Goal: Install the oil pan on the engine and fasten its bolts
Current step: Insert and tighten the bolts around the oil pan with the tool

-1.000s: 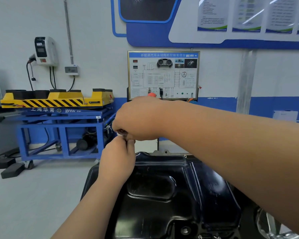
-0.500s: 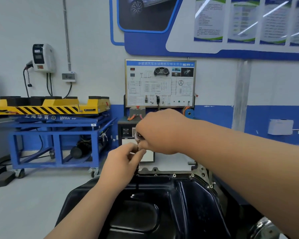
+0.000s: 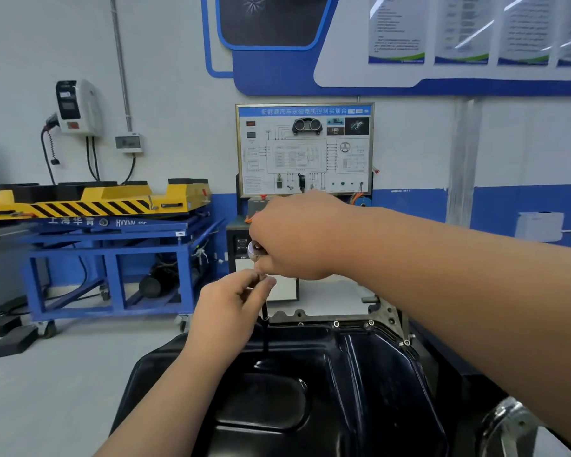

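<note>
- Head view, looking down over both forearms: glossy black oil pan (image 3: 343,390) low in the middle, bottom side up, its far rim lying on the grey engine flange (image 3: 290,314).
- Along the pan's far rim, small bolt heads (image 3: 336,323) seated in a row, one more at the far-right corner.
- Above the pan's far-left rim, right hand (image 3: 297,235) curled tight round the silver top of a driver (image 3: 254,250), with any handle hidden inside the fist.
- Just beneath it, left hand (image 3: 225,308) pinching the driver's dark shaft (image 3: 264,311) between thumb and fingertips.
- Shaft upright, tip down at the pan's far rim; whatever sits under the tip too small to tell.
- Across the pan's right side, right forearm blocking much of that edge; left forearm covering the near-left corner.
- Right of the pan, at the lower corner, a shiny round metal part (image 3: 508,430), mostly cut off.
- Beyond the pan, against the wall, a framed training board (image 3: 305,148) with a wiring diagram, its lower cabinet partly hidden by the right hand.
- Left of the pan and well apart, a blue wheeled stand (image 3: 112,258) carrying a yellow platform (image 3: 96,199) with black hazard stripes.
- Further left of the pan, on the floor, black blocks (image 3: 14,344).
- High on the wall, up and left of the pan, a white charger box (image 3: 76,107) with dangling black cables.
</note>
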Tool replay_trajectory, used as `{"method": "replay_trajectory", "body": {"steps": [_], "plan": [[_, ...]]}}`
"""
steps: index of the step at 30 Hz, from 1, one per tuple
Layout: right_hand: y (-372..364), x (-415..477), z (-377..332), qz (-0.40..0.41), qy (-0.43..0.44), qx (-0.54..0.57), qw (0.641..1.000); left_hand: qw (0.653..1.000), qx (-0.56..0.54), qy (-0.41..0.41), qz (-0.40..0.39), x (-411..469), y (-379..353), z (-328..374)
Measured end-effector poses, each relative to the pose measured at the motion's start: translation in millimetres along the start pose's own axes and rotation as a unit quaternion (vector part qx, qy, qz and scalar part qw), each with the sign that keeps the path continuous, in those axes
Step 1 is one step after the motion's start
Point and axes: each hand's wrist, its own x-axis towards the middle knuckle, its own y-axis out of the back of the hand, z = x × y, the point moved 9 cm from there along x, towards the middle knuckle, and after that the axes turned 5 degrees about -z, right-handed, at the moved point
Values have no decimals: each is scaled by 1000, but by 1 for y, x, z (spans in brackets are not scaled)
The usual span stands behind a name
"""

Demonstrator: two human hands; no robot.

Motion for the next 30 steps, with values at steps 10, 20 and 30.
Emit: {"method": "replay_trajectory", "body": {"steps": [10,20,30], "plan": [[-5,-2,2,-19,-57,11,998,998,10,-3,-58,0,-9,3],[-9,1,-6,-59,-76,-29,995,998,10,66,19,-9,1,0],[-11,-9,-4,8,-175,67,982,996,-9,89,18,-13,1,-6]]}}
